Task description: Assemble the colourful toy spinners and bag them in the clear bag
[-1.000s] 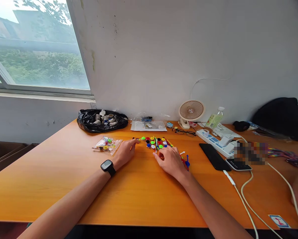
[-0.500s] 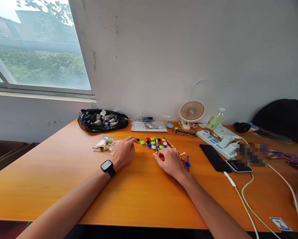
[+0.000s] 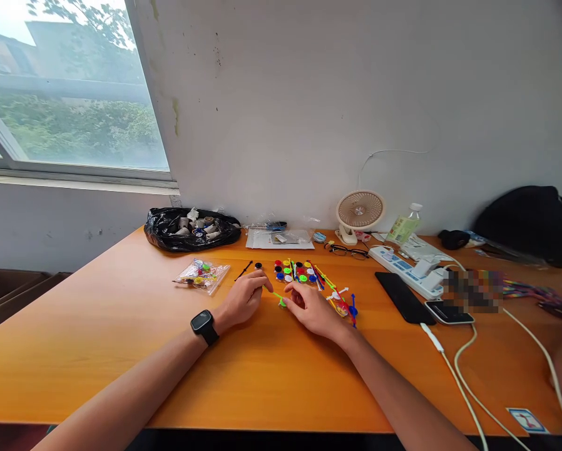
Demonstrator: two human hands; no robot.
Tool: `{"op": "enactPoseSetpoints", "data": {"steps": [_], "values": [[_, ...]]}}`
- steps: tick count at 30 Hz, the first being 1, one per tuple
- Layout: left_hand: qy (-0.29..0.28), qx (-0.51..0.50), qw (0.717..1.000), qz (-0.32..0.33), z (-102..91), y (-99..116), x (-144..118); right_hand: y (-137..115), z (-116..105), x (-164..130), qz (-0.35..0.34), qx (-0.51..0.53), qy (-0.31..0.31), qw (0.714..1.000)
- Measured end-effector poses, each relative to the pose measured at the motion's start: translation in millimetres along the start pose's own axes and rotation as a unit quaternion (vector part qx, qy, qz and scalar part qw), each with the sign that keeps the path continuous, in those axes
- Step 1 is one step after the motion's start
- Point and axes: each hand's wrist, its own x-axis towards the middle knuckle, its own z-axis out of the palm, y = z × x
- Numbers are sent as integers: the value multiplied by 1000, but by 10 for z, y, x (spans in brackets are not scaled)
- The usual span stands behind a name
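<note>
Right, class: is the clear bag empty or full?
Not empty: coloured pieces show through the clear bag. Whether it is full, I cannot tell.

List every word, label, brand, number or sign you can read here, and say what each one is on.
No text reads clearly.
Sticker on the table: red mark inside a blue border, too unclear to read.
Bottle: green label, print too small.
Fan: mark at the hub, too small.
Watch: nothing legible on the screen.
</note>
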Motion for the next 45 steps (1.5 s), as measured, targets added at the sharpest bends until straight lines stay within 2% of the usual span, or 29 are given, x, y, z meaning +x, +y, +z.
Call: {"op": "enactPoseSetpoints", "data": {"steps": [3,8,11,16,21,25,29,35,40,45], "values": [[8,-22,1000,-4,8,15,0,10,22,-5,-3,32,-28,999],[51,-97,990,-89,-1,-19,-6,-6,6,1,1,66,-48,997],[67,-165,977,-118,20,-20,-14,-21,-9,0,-5,64,-54,996],[94,-270,947,-145,48,2,5,-40,-14,-13,-14,57,-52,997],[112,-308,934,-146,43,21,36,-69,-19,-3,-19,89,-47,995],[76,-297,941,-141,73,51,18,-55,-18,41,9,210,-45,977],[-2,-265,956,-127,125,66,-32,24,0,81,39,292,-29,955],[-89,-131,986,-51,153,44,-87,166,62,83,90,285,-34,954],[-105,-72,991,-34,125,58,-85,182,96,80,95,272,-35,957],[-112,-9,993,22,49,132,-52,153,95,77,76,220,-7,972]]}}
